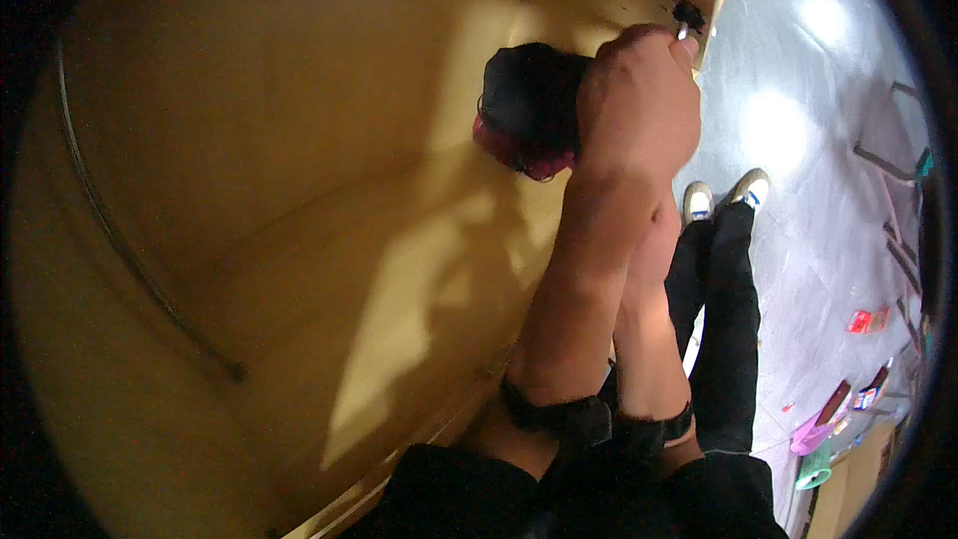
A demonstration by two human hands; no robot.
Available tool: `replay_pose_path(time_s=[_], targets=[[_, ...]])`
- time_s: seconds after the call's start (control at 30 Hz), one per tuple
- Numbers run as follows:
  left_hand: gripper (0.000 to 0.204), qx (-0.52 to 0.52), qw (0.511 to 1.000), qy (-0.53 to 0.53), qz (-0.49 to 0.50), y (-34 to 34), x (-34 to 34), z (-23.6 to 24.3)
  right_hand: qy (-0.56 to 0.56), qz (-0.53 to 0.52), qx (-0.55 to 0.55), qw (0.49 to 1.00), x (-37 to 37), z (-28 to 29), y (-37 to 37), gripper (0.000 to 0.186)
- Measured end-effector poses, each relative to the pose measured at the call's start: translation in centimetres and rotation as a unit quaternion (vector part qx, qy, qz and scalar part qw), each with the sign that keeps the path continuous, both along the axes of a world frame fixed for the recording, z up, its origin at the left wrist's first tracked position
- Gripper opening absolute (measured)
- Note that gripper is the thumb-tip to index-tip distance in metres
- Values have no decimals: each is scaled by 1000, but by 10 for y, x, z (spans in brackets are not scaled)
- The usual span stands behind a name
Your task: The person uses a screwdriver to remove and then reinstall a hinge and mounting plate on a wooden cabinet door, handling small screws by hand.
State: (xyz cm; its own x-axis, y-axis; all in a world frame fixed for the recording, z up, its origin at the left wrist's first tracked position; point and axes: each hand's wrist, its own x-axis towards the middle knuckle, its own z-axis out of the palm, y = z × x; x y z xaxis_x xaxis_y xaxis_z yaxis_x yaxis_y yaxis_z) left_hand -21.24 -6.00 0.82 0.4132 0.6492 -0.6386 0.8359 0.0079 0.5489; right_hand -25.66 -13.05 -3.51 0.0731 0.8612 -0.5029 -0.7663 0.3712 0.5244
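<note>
My left hand is closed at the right edge of a yellow-brown panel, its back toward me. By its thumb shows the short end of a slim pale piece, held in the fingers; its kind is unclear. Just above is a black patch or hole in the panel near its edge. Against the panel, left of the hand and partly hidden by it, is a dark, soft-looking clump with a dark red lower rim. My right forearm runs up behind the left one. The left arm covers my right hand, so its fingers do not show.
A dark, thin curved line crosses the panel at the left. To the right lies a shiny grey floor, with my shoes on it. At lower right are a red packet, a pink item, a green container and a cardboard box.
</note>
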Motion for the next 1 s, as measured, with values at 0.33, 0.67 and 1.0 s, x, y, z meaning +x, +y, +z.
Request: replay_pose_path(time_s=[0.33, 0.67, 1.0], targets=[[36, 164, 985, -2, -60, 16, -30, -36, -545, 153, -285, 774, -46, -20, -10, 37], [33, 34, 995, -80, 56, -5, 0, -23, -36, -61, 121, 990, -30, -63, -23, 38], [33, -24, 980, -142, 137, -30, -24, -94, -402, 114, -170, 893, -11, -88, -65, 23]])
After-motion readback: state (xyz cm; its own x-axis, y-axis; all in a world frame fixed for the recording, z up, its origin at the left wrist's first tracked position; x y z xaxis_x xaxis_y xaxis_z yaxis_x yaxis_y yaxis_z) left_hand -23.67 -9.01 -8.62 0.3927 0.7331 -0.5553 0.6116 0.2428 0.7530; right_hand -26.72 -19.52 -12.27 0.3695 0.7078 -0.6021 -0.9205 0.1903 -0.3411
